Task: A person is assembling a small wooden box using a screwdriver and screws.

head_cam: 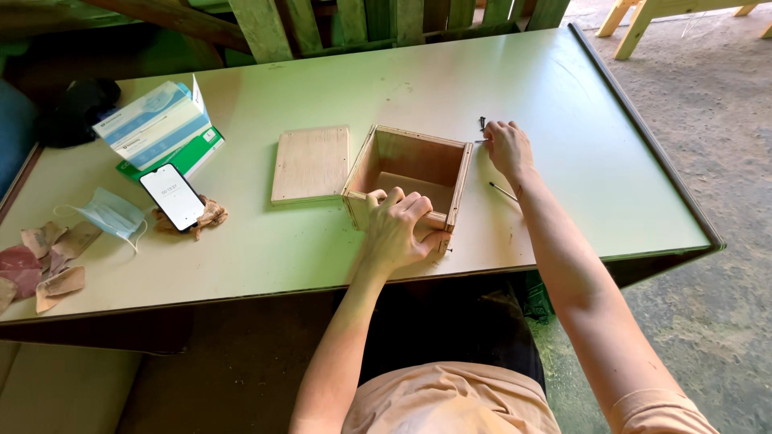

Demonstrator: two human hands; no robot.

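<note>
Left hand (398,229) clamped on square plywood box (410,173); right hand (507,147) seemingly pinching thin nails (483,124) on smooth tabletop (563,104).

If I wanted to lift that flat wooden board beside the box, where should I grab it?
Probably by its left edge. The flat wooden board lies flush on the table, its right edge close against the open wooden box, while the left side is open.

Open-topped plywood box (410,173) — square, upright, near the table's front edge; thin dark nails (503,191) lie beside it.
</note>
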